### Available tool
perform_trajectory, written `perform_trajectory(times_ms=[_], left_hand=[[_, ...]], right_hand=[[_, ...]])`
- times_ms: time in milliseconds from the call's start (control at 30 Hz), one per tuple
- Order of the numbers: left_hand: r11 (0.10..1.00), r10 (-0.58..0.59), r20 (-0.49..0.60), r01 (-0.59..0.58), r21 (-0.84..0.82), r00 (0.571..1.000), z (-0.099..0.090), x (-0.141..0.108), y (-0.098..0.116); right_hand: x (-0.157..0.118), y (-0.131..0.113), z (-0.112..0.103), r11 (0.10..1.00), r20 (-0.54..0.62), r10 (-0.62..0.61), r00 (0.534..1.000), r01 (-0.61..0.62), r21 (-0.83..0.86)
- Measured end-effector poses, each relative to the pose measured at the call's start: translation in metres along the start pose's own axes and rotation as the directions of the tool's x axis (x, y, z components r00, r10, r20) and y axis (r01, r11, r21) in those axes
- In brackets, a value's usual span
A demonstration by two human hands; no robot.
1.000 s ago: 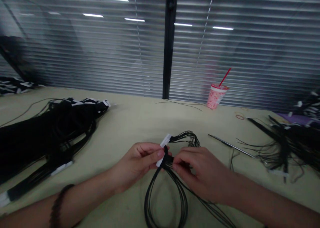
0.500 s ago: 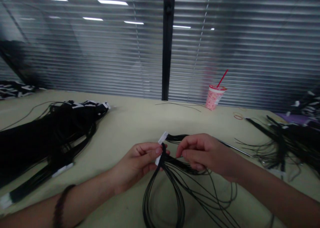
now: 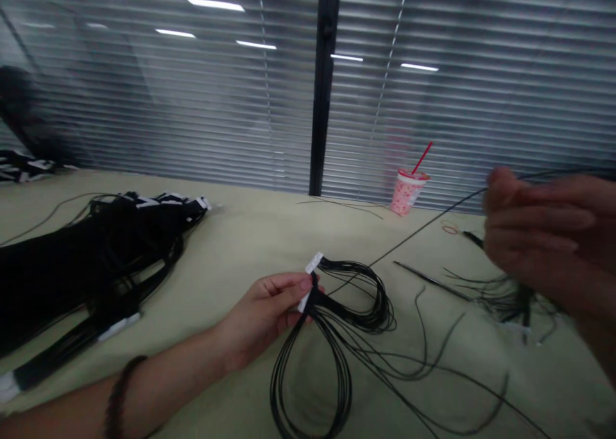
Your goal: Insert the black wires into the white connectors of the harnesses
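Between the thumb and fingers of my left hand (image 3: 269, 317) is a black wire bundle (image 3: 337, 387) with white connectors. One white connector (image 3: 314, 262) shows above the fingertips; another is partly covered by them. Thin black wires loop below the hand and trail off to the right. My right hand (image 3: 539, 224) is raised at the right with its fingers pinched closed on a single black wire (image 3: 423, 227). That wire runs taut down to the bundle in my left hand. The right hand is somewhat blurred.
Many black wire bundles with white connectors (image 3: 96, 259) lie at the left. A thin metal tool (image 3: 433, 278) and more loose wires (image 3: 520, 298) are at the right. A pink cup with a red straw (image 3: 408, 192) stands at the back by the blinds (image 3: 216, 105).
From close to the bundle, my right hand has moved up and right, drawing one wire out straight. My left hand keeps its hold in nearly the same place.
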State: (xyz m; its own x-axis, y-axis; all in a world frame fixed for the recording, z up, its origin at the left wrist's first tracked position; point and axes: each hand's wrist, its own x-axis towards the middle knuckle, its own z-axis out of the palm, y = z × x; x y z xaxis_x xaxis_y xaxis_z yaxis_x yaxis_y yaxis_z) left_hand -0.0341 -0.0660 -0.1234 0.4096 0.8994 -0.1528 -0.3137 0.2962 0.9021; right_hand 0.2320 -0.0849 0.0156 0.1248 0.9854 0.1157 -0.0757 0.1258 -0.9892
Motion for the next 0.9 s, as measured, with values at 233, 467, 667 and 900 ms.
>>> perform_trajectory(times_ms=[233,467,667,900], left_hand=[[1.0,0.01,-0.051,-0.009,0.011,0.999,0.003,-0.001,-0.001],[0.998,0.011,-0.048,-0.013,-0.055,0.999,0.007,-0.002,-0.002],[0.988,0.064,-0.169,-0.039,0.148,0.984,0.011,-0.004,0.0],[0.909,0.13,-0.265,-0.008,0.416,0.955,0.013,-0.005,-0.001]], right_hand=[[0.007,0.016,-0.025,0.983,-0.061,-0.137,0.989,0.144,0.118],[0.009,0.072,0.044,0.878,0.312,-0.201,0.928,0.313,-0.364],[-0.002,0.134,0.088,0.693,0.504,-0.181,0.844,0.473,-0.543],[-0.007,0.151,0.09,0.671,0.533,-0.182,0.826,0.501,-0.547]])
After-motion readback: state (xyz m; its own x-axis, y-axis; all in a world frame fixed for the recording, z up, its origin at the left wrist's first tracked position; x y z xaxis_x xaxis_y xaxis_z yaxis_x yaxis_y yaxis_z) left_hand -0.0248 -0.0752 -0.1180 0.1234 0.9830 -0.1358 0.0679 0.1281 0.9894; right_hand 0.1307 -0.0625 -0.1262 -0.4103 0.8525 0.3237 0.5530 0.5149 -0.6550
